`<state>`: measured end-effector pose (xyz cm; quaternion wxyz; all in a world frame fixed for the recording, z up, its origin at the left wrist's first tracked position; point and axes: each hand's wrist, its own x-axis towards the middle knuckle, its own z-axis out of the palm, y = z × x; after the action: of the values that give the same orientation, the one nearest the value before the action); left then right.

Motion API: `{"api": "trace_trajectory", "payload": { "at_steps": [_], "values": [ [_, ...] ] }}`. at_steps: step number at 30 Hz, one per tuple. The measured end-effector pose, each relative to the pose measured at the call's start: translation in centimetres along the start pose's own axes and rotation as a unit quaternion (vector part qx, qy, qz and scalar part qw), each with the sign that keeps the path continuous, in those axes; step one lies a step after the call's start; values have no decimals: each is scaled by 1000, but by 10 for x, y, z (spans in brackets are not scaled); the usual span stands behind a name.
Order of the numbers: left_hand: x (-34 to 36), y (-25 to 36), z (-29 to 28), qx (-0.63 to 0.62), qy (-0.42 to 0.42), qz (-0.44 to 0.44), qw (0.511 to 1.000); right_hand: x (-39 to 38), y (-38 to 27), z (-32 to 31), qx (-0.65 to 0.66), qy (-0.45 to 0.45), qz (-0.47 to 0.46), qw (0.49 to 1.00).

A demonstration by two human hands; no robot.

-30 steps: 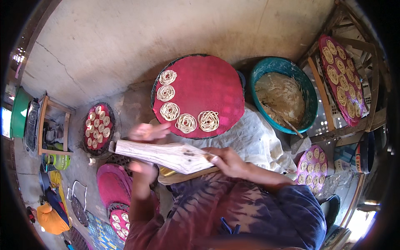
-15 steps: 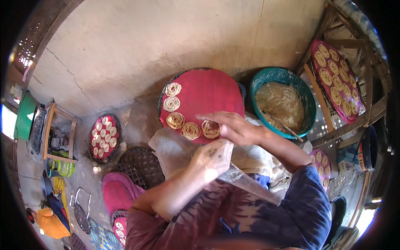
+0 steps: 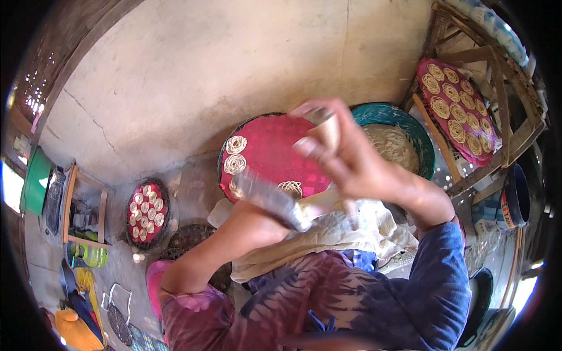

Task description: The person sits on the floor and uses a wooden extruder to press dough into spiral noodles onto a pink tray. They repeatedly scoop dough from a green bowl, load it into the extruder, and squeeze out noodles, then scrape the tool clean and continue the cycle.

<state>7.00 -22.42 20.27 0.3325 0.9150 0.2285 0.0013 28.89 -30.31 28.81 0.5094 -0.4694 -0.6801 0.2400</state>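
Note:
My left hand point(image 3: 263, 225) is closed round a long grey tube point(image 3: 263, 196), tilted over the near edge of a round red-covered tray point(image 3: 275, 146). My right hand point(image 3: 351, 158), raised higher and to the right, has its fingers curled round a short tan cylindrical piece point(image 3: 329, 133) with a dark end; motion blur hides its exact kind. Pale coiled noodle-like rounds point(image 3: 235, 164) line the tray's left side, and another coil point(image 3: 291, 188) sits near its front edge. The tube and left hand cover the other coils. A pale cloth point(image 3: 357, 231) lies over my lap.
Behind my right hand stands a green basin point(image 3: 430, 146) of pale dough point(image 3: 395, 146). A tray of coils point(image 3: 456, 108) leans on a wooden frame point(image 3: 497, 82) at right. Another coil tray point(image 3: 146, 213) rests at left, near a small wooden stool point(image 3: 70, 199). A wall rises beyond.
My hands were together over the tray's front edge and have parted. The tube has swung from pointing toward my body to pointing up-left. My right hand has risen with the tan piece.

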Motion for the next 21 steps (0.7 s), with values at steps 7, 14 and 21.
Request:
{"api": "trace_trajectory", "payload": {
  "at_steps": [7,14,21],
  "values": [
    [27,-46,14,-558,246,77,789,-13,51,-64,271,532,-76,798],
    [64,-13,-40,-557,449,328,617,-36,195,31,291,401,162,853],
    [17,-71,-111,-160,529,269,789,-225,346,-92,-569,-149,592,551]
  ]
}}
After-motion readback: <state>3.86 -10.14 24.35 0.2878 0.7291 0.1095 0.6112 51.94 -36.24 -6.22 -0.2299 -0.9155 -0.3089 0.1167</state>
